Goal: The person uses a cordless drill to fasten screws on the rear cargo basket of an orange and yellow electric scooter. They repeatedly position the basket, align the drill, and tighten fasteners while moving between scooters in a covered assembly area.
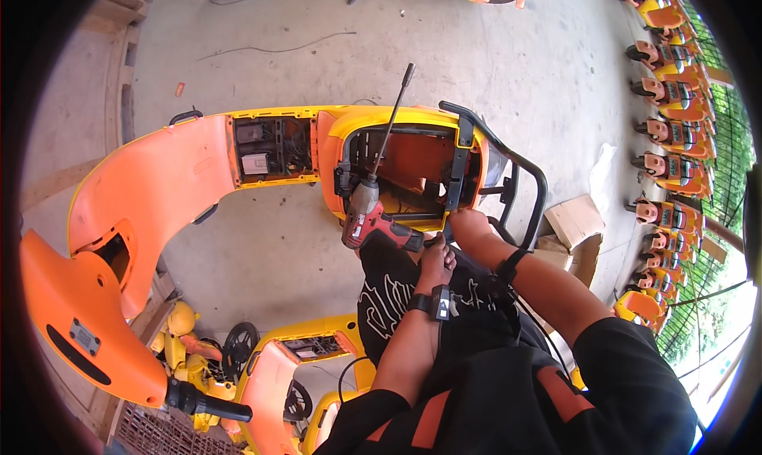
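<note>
Work-area floor: grey concrete (274, 252), w/ a mesh fence (741, 129) along R side and a row of parked scooters (675, 137) before it.
L hand (436, 264): fingers curled, knuckles up, next to butt end of driver; black bit at fingertips too small to ID. Firm hold on driver: cannot tell.
R hand (471, 223): bunched, at near R corner of seat-bay opening; fingertips hidden, so hold (if any) cannot be told.
Wrists: L carries a small strapped device (441, 302); R has a black band (513, 264).
Red impact driver (361, 226): fwd-L of both hands, over near L corner of opening. Handle axis approx. crosswise, butt pointing R, toward L hand. L hand nearer; R hand farther R.
Long drive rod (390, 121): runs from driver nose away from wearer, leaning slightly R; crosses opening in view, tip seen past far rim. Depth of tip vs. rim: unclear.
Scooter body (159, 165): orange/yellow, lies crosswise ahead of wearer; front end at L.
Open bay (255, 164): L of seat opening, w/ wiring and modules visible.
Black tube rail (542, 193): R end of body, beyond R hand.
Outer R: cardboard (575, 219) on floor.
Lower L: 2nd scooter (266, 379), partly hidden by wearer.
</note>
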Action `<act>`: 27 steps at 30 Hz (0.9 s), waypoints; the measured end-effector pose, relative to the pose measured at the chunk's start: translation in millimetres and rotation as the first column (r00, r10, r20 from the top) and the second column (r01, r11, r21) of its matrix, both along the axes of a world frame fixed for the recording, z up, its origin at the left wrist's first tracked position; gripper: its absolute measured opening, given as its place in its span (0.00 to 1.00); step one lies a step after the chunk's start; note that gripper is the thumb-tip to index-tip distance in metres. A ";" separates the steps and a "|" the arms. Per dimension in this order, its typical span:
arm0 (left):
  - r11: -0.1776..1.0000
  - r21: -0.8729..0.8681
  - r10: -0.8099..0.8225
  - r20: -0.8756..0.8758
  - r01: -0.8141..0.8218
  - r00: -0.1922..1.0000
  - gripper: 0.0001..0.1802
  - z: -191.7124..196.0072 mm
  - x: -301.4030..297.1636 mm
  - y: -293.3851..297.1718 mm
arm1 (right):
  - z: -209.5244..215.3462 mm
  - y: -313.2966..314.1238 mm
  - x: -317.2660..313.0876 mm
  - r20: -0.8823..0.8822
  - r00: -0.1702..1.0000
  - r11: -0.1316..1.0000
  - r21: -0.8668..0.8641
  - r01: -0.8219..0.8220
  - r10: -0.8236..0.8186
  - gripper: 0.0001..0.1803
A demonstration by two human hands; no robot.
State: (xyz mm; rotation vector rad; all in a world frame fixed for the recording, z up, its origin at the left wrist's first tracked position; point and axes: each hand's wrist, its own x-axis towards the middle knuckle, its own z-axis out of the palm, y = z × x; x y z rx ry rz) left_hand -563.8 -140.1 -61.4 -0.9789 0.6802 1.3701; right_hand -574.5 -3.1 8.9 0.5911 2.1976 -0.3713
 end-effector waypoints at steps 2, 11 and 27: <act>1.000 -0.006 -0.023 0.000 0.023 1.000 0.19 3.2 -5.7 1.8 | -5.9 -7.6 3.5 -0.038 0.999 0.999 0.031 0.034 -0.033 0.11; 0.998 -0.002 -0.059 -0.001 0.059 0.998 0.22 3.2 -6.2 3.5 | -12.9 -13.7 13.9 -0.118 0.991 0.995 0.068 0.073 -0.064 0.14; 0.996 0.016 -0.085 0.030 0.085 0.996 0.15 4.2 -11.9 0.9 | -2.6 -12.8 -10.5 -0.010 0.999 0.991 0.121 0.052 -0.051 0.10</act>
